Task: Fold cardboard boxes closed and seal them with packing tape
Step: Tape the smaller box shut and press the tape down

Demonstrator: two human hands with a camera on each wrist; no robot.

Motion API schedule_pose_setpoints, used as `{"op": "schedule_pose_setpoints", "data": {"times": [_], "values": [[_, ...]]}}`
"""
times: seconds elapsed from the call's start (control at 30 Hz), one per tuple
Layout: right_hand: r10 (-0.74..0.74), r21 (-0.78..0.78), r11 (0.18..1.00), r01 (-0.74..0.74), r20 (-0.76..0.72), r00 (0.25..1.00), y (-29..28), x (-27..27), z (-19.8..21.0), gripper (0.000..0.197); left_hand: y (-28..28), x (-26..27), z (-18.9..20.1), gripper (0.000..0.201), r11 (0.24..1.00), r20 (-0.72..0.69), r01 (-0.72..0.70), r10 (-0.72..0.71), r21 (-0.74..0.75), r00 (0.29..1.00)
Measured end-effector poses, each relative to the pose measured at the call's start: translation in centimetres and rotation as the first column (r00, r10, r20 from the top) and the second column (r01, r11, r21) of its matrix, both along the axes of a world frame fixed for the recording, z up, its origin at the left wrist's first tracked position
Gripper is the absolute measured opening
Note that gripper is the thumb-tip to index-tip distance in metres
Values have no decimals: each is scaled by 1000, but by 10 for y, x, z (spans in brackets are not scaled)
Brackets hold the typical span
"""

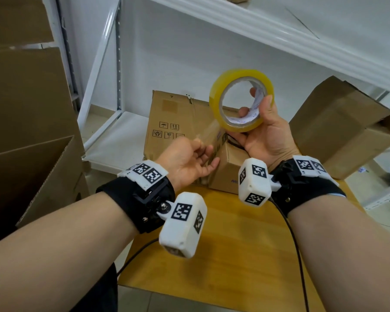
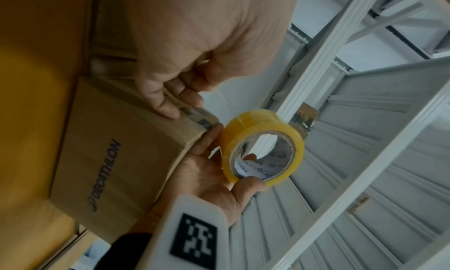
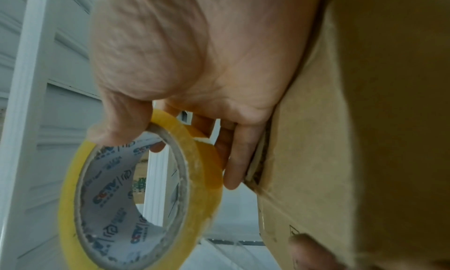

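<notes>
Left hand (image 1: 190,159) fingers loosely curled against small box (image 1: 229,176) holding nothing, right hand (image 1: 265,134) gripping tape roll (image 1: 241,100) above it

The head camera is looking down from above; both wrist cameras are looking close along the palms, all sharing the tape roll (image 1: 241,100) and small box (image 2: 116,158)

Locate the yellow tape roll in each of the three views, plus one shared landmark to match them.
Head: tape roll upper centre-right, held up by the right hand above the small cardboard box.
Left wrist: tape roll centre-right, just right of the box's corner.
Right wrist: tape roll lower left, core facing the camera, thumb on its rim.
Shared landmark: the small cardboard box, beside the roll in all three.
</notes>
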State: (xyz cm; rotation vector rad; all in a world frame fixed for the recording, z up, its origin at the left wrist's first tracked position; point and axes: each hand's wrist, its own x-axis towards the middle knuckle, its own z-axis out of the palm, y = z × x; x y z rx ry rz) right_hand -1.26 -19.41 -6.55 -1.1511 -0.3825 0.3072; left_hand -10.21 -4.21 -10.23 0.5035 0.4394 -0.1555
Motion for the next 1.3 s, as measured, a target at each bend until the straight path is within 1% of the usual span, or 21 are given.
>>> {"op": "schedule_pose_setpoints", "data": {"times": [0.1,0.17,0.2,0.23,0.37,0.43,0.5,0.6,0.7,0.8,0.93,1.0,1.17,1.23,1.3], "values": [[-13,-17,1000,13,-8,1000,2,1,0,93,0,-1,-4,16,997,3,-1,2,-73,1000],[-28,-18,999,27,-40,999,2,3,-1,104,0,-1,-5,13,993,11,-17,18,-116,1000],[-40,-19,999,39,-52,998,3,3,-1,105,0,-1,-5,13,992,19,-17,20,-121,1000],[-48,-24,999,47,-54,997,3,2,-1,101,-1,-1,-6,13,994,27,-14,17,-110,999],[-63,-41,997,61,-37,997,2,2,-2,71,-6,1,-13,14,1000,22,-17,17,-16,1000],[-67,-47,997,65,-34,997,1,1,-2,64,-5,3,-15,13,1000,18,-18,18,14,1000],[-68,-19,998,68,-41,997,0,0,-2,67,-3,5,-17,15,999,11,-16,16,36,1000],[-70,22,997,71,-31,997,-1,1,-1,81,0,9,-20,16,998,-6,-13,14,56,1000],[-29,74,997,32,-41,999,-3,0,-1,83,-2,11,-22,17,998,-26,16,-15,58,1000],[7,110,994,-1,-54,999,-6,1,-4,82,-6,12,-24,11,996,-41,45,-42,71,998],[46,100,994,-44,-19,999,-6,-1,-5,77,-7,15,-26,7,995,-63,52,-47,88,997],[48,93,995,-47,-19,999,-6,-1,-4,79,-7,16,-27,9,995,-69,51,-45,91,997],[39,67,997,-38,-16,999,-5,0,-2,94,-8,20,-31,12,987,-83,78,-67,137,994],[32,59,998,-31,-12,999,-5,-1,-2,95,-9,23,-33,12,983,-96,87,-72,164,993],[35,57,998,-35,-9,999,-5,-1,-2,90,-10,26,-35,11,978,-103,89,-70,187,992]]}}
